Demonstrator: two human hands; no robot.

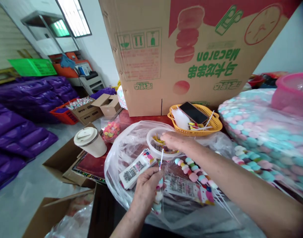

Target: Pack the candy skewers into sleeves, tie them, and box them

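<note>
My left hand (148,185) is closed around the neck of a clear printed bag with a marshmallow skewer (158,198) inside; its white stick points up past my thumb. My right hand (173,140) reaches into a white bowl (151,147) of gold twist ties (158,139). Its fingers are drawn together at the ties; whether they grip one is hidden. Left of the bowl lies a stack of printed bags (138,168). Loose marshmallow skewers (194,172) lie under my right forearm, near another printed bag (186,188). Clear plastic sheeting (117,155) is spread beneath.
Behind the bowl stand a yellow basket (208,132) holding a phone (194,112) and a large carton (146,99). A big bag of marshmallows (285,138) bulges at right. A lidded cup (92,143) and a bag of colourful rings (112,131) stand at left, near the table's edge.
</note>
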